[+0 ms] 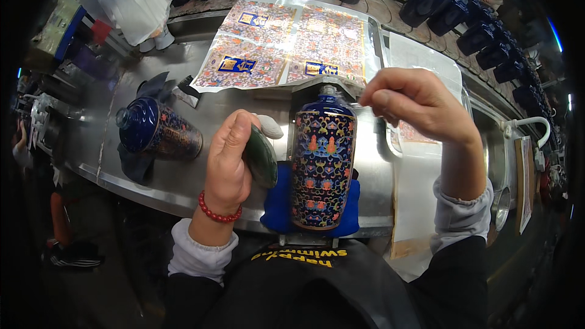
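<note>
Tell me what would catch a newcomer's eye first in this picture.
First, the dark blue bottle with bright floral decoration, lying on a blue cushion at centre. The left hand holds a dark green smoothing tool beside it, and the right hand pinches something thin near its neck. Behind, patterned decal sheets lie flat, and plain dark blue bottles line the far edge.

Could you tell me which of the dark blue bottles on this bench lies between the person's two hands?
The patterned bottle lying on the blue cushion; the other decorated bottle lies off to the left.
</note>
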